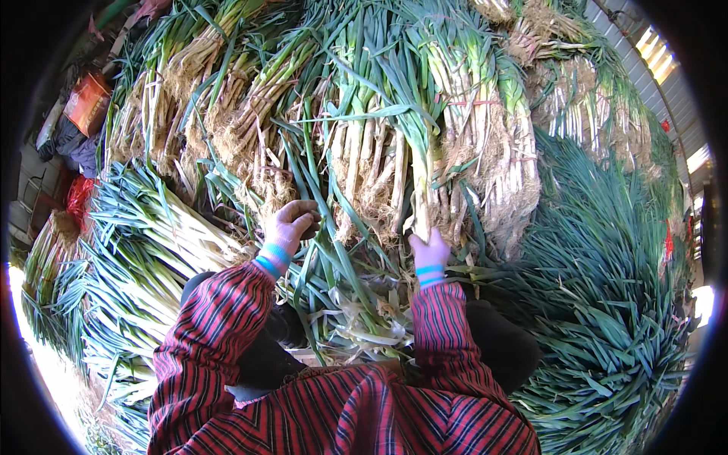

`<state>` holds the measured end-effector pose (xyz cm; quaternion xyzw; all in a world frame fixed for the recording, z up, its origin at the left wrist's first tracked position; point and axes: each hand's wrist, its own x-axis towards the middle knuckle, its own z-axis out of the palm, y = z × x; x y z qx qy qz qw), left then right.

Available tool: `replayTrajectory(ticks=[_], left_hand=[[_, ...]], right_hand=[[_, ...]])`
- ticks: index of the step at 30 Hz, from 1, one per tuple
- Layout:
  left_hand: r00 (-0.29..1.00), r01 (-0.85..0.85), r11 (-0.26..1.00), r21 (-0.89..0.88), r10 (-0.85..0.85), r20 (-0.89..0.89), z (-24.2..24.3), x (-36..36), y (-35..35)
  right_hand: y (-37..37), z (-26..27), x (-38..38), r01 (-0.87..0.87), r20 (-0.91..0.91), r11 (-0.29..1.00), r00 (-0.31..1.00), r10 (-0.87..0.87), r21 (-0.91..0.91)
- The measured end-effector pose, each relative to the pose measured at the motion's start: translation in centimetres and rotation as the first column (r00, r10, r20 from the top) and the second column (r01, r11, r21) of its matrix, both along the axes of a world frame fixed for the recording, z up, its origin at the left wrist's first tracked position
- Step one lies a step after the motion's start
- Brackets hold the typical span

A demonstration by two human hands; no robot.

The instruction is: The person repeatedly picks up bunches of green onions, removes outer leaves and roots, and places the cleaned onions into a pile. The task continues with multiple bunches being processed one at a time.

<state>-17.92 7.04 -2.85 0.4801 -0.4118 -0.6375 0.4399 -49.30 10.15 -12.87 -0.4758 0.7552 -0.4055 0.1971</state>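
My right hand (430, 250), in a light glove with a blue-striped cuff, grips the root end of a green onion stalk (420, 170), whose leaves point away from me. My left hand (293, 224), in a glove with a dirty fingertip area, is raised with curled fingers beside long loose green leaves (341, 250); whether it holds any of them is unclear. Just beyond my hands lie unpeeled green onions (364, 165) with brown, hairy roots. Torn leaves and pale peelings (369, 327) lie between my knees.
Cleaner white-stemmed green onions (165, 239) are piled at the left. Tied bundles (472, 125) with soiled roots fill the far side. A deep heap of green leaves (591, 284) covers the right. An orange bag (88, 105) and red netting (79, 196) are at the far left.
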Motion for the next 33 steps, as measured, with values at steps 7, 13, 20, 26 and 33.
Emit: replayTrajectory(ticks=[7, 13, 20, 26, 33], left_hand=[[0.971, 0.187, 0.972, -0.144, -0.205, -0.123, 3.9, -7.6, -1.6], [0.929, 0.096, 0.979, -0.181, -0.153, -0.336, 6.8, -9.4, -2.7], [0.913, -0.109, 0.982, -0.152, 0.038, -0.407, 6.7, -2.4, -1.3], [0.960, -0.213, 0.947, -0.242, 0.157, -0.232, 4.7, -1.1, 0.0], [0.904, -0.013, 0.994, -0.112, -0.036, -0.427, -0.4, 1.6, -0.2]], right_hand=[[10.3, 6.7, 6.1, -0.028, 0.326, 0.992, 0.943, 0.066, -0.120], [15.3, 7.8, 7.8, -0.273, -0.021, 0.936, 0.961, 0.275, -0.223], [8.7, 10.8, 12.4, -0.367, 0.165, 0.885, 0.891, 0.423, -0.286], [-1.5, 11.6, 18.3, -0.293, 0.413, 0.853, 0.777, 0.476, -0.432], [-1.9, 7.8, 19.6, -0.045, 0.808, 0.949, 0.514, 0.290, -0.312]])
